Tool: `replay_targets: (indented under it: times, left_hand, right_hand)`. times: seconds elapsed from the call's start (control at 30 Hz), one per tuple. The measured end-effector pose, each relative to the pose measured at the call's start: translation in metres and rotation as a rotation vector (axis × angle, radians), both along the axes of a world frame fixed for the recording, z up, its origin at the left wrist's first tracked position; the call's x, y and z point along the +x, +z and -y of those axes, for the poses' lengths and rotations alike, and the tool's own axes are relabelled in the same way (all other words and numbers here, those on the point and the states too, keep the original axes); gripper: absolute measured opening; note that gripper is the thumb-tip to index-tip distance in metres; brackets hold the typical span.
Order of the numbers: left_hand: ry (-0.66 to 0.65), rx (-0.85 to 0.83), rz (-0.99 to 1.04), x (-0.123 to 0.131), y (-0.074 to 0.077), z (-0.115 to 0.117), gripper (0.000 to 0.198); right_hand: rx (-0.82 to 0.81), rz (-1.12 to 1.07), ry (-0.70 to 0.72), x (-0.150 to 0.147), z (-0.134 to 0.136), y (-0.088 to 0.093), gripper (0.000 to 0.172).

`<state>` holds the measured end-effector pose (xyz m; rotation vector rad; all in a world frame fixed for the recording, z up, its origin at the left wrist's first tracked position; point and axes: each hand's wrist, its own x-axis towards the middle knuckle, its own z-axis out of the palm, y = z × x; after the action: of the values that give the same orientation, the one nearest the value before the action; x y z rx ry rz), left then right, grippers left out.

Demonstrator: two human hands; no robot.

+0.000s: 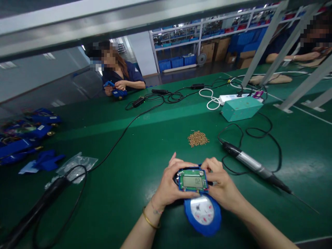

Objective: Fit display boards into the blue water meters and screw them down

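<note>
Between my two hands is a blue-cased meter whose green circuit board and small LCD face up; the screen reads something like 0.2. My left hand is closed around its left side, thumb along the lower edge. At the right side, my right hand grips the casing with bent fingers; some fingertips are hidden behind it. Directly below the board sits a round blue part with a white dial and red marks. Just beyond my hands lies a heap of small brass-coloured screws on the green table.
An electric screwdriver lies to the right, another black one at the left. Blue meter parts and a plastic bag are on the left. A turquoise box, power strip and cables lie farther back. Two people sit across.
</note>
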<state>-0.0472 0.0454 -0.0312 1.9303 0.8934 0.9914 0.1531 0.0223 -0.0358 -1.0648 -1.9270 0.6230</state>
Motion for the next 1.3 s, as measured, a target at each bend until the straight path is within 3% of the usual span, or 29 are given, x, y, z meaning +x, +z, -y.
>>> replay_targets:
  times: [0.17,0.3,0.5,0.63,0.8,0.97,1.13,1.3]
  left_hand:
    - [-0.006,0.030,0.042,0.002,-0.005,-0.004,0.066]
    - [0.058,0.042,-0.056,0.005,-0.002,0.000,0.062]
    - [0.164,-0.025,-0.120,0.009,0.000,0.008,0.060]
    - [0.144,-0.142,-0.087,0.012,-0.003,0.007,0.062]
    - [0.123,-0.182,-0.071,0.019,0.004,0.005,0.061]
    - [0.128,-0.319,0.042,0.029,0.011,0.011,0.060]
    - [0.200,-0.200,0.109,0.035,0.006,0.015,0.062]
    - [0.136,-0.261,0.134,0.031,0.002,0.013,0.062]
  right_hand:
    - [-0.053,-0.022,-0.102,-0.004,0.012,-0.004,0.026]
    - [-0.151,-0.071,-0.146,-0.008,0.017,-0.004,0.025]
    - [-0.260,-0.083,-0.203,-0.011,0.018,-0.006,0.018]
    - [-0.289,-0.123,-0.232,-0.011,0.020,-0.007,0.017]
    - [-0.297,-0.186,-0.281,-0.009,0.021,-0.007,0.017]
    - [-0.275,-0.228,-0.351,-0.001,0.024,-0.018,0.013]
    - [-0.205,-0.143,-0.393,0.007,0.027,-0.031,0.014]
    - [-0.138,-0.073,-0.377,0.012,0.028,-0.038,0.017]
